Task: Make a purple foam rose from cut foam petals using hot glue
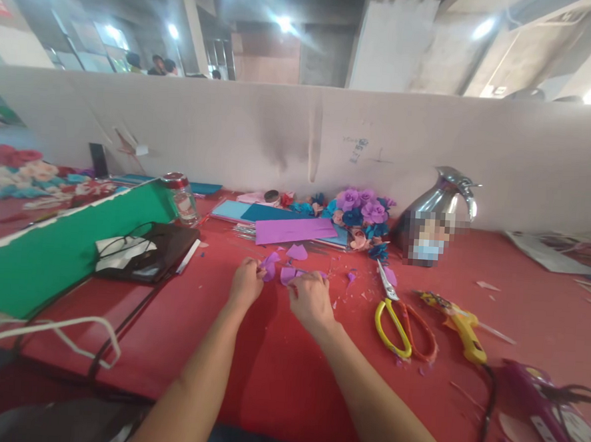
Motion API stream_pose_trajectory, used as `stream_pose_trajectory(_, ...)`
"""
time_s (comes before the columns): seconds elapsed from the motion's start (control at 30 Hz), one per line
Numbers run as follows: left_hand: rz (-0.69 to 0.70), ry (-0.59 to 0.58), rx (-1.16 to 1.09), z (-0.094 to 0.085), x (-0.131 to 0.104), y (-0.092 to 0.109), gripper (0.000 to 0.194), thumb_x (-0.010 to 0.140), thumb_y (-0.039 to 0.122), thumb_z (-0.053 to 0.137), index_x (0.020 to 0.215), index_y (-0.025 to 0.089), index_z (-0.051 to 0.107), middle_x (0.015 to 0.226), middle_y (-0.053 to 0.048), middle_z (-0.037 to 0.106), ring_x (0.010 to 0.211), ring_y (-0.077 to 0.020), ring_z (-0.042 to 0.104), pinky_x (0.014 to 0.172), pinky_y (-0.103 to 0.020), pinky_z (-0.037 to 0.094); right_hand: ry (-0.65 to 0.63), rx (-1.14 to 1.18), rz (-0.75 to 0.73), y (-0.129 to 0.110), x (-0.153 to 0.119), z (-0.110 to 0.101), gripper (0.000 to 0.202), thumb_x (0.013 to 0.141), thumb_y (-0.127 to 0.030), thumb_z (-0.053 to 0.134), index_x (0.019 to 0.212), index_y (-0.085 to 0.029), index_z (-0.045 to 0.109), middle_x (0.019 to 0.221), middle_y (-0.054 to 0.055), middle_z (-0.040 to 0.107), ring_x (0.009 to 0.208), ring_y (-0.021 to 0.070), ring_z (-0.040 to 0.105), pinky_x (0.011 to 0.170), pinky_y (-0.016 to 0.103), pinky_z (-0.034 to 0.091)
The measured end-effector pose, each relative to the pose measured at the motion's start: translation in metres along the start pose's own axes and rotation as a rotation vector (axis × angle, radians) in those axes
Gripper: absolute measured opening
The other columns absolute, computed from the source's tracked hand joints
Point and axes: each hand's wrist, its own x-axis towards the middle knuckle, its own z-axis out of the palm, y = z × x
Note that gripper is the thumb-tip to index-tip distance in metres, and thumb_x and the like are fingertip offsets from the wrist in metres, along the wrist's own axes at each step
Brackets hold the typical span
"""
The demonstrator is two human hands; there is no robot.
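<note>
My left hand [248, 282] is closed in a pinch on a small curled purple paper petal piece [269, 266] above the red table. Just to its right, my right hand [313, 301] pinches a flatter purple paper petal [287, 276]; part of it is hidden behind the fingers. The two pieces are close together, with a small gap between them. Beyond the hands lies a loose purple petal [297, 252], and behind that a purple paper sheet [295, 231] rests on blue sheets. Purple scraps [351, 276] are scattered to the right of my right hand.
Scissors [394, 314] with yellow and red handles lie right, beside a yellow glue gun [469, 331]. A metal jug [439, 203] and paper flowers [363, 208] stand behind. Left are a glass jar [181, 197], a dark case [156, 252] and a green panel [73, 247].
</note>
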Motion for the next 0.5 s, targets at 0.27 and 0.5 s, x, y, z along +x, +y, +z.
stream_pose_trajectory(0.27,-0.057,-0.007,-0.097,-0.001,0.003,-0.002,0.005,0.077,0.013,0.058,0.08,0.017,0.061,0.091,-0.008,0.064,0.084,-0.019,0.061,0.077,-0.027,0.043,-0.011,-0.025,-0.2,-0.014,0.003,0.014,0.036,0.092,-0.041,0.046,0.124,-0.027,0.058,0.136,0.005,0.054,0.128,0.0303,0.037,0.104,0.052,0.024)
stream_pose_trajectory(0.5,-0.17,0.178,-0.703,-0.01,-0.002,0.0,0.008,0.073,0.026,0.057,0.071,0.019,0.054,0.064,0.002,0.053,0.059,-0.0122,0.048,0.058,-0.023,0.036,-0.05,-0.053,-0.209,-0.013,0.005,0.023,0.039,0.094,-0.042,0.042,0.128,-0.027,0.054,0.137,0.005,0.054,0.134,0.0316,0.03,0.108,0.059,0.012)
